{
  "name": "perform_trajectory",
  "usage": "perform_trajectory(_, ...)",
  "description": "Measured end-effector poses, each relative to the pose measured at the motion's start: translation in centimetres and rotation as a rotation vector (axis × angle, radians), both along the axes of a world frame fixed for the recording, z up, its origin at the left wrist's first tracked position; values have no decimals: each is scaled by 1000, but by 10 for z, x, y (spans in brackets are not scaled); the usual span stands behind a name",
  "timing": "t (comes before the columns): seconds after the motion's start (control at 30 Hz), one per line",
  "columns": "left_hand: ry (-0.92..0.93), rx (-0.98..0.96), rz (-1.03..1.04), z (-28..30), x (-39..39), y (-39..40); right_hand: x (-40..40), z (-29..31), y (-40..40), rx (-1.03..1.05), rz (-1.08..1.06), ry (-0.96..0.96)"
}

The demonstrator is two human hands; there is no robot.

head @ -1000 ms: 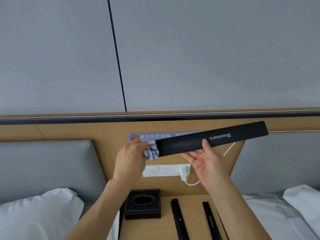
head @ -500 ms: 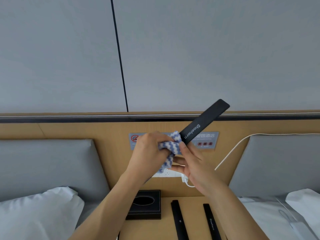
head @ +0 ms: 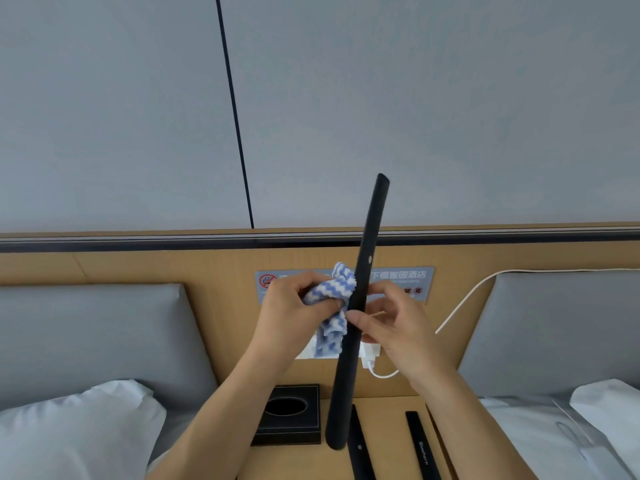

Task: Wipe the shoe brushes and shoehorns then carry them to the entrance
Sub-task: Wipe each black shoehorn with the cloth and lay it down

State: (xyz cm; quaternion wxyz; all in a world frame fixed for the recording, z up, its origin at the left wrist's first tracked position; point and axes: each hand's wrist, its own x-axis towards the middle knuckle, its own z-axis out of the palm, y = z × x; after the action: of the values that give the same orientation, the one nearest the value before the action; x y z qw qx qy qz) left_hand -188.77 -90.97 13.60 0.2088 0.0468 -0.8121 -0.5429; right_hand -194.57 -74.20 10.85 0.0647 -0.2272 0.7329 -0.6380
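A long black shoehorn (head: pixel 367 258) stands almost upright in front of me, edge on, its lower end near the nightstand. My right hand (head: pixel 391 323) pinches it at its middle between thumb and fingers. My left hand (head: pixel 294 306) grips a bunched blue-and-white cloth (head: pixel 332 306) and presses it against the shoehorn's left side. Two more black shoehorns, one (head: pixel 360 445) and another (head: pixel 422 445), lie flat on the wooden nightstand (head: pixel 301 459) below my hands.
A black tissue box (head: pixel 287 414) sits at the nightstand's left. A white charger and cable (head: pixel 374 368) hang from the wall sockets behind my hands. Grey headboards and white pillows (head: pixel 69 431) flank the nightstand on both sides.
The shoehorn has swung from lying level, through a slant, to nearly upright and edge on. My right hand shifted to its middle. My left hand kept the cloth on it.
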Motion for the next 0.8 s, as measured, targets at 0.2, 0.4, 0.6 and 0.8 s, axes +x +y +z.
perform_trajectory(0.2, -8, 99, 43, -3, 1, -2, 5, -1, 1, -115, 112, -232)
perform_trajectory(0.4, 99, 11, 126, 15, 3, -9, 7, 3, 9, -223, 180, -361)
perform_trajectory(0.6, 337, -237, 202, 68, -5, -12, 7, 8, 9, -191, 171, -357)
perform_trajectory(0.8, 544, -583, 236, 107, -23, -4, 9, 19, 7, -160, 177, -282)
